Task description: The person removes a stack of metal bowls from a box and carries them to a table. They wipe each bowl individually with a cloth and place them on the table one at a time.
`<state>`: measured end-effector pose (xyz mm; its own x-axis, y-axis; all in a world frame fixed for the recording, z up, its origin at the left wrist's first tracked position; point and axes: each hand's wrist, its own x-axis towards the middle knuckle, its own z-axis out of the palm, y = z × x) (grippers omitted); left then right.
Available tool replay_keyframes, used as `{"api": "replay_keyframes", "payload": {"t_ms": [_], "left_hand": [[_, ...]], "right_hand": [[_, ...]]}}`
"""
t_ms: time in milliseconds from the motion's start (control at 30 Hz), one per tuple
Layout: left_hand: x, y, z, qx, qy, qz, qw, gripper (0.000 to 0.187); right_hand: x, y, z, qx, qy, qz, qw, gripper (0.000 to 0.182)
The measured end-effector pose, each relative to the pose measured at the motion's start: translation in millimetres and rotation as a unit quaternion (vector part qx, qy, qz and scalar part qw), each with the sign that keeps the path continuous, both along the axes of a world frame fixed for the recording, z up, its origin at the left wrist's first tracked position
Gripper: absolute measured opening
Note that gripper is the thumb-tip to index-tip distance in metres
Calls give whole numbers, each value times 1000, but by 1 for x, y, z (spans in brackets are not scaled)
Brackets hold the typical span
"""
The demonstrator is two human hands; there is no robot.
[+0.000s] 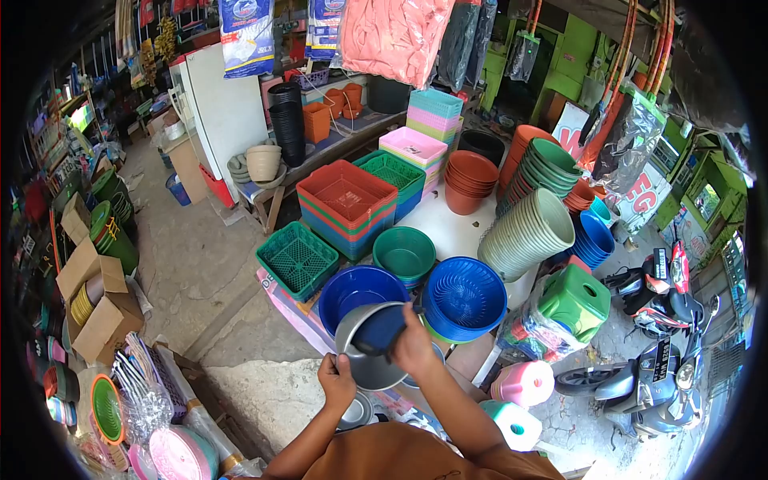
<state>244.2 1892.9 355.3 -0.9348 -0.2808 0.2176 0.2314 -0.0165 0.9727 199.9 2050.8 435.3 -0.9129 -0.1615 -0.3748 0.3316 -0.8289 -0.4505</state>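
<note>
My left hand (338, 382) grips the rim of a silver-grey metal bowl (374, 371), thumb on the near side. The bowl is tilted, its inside facing up toward me. My right hand (413, 346) is closed on a dark blue cloth (378, 330) that lies against the inside of the bowl; the fingers are partly hidden. Just beyond the bowl stands a blue basin (359, 282), partly covered by it. To its right is a stack of blue ribbed baskets (465, 294). More metal bowls (357, 410) sit below my hands, mostly hidden.
Green baskets (298, 258), stacked red baskets (349, 189) and a green basin (404, 251) crowd the table. Cream buckets (531, 232) lean at the right, near a green plastic stool (574, 301). A cardboard box (108, 308) stands left; a motorcycle (652, 384) is parked right.
</note>
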Motion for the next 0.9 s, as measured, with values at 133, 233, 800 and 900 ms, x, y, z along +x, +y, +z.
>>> {"api": "replay_keyframes", "payload": {"t_ms": [133,233,800,900], "left_hand": [[-10,-12,10,-20,-35,72,997,38],[-17,-25,7,23,-65,96,993,36],[10,2,22,-23,-82,-194,977,39],[0,4,-3,245,-215,-154,933,61]], "right_hand": [[18,30,-20,86,-6,-140,986,48],[43,47,-28,255,8,-254,933,53],[48,-1,6,801,347,33,487,67],[66,-14,-2,773,419,128,459,71]]}}
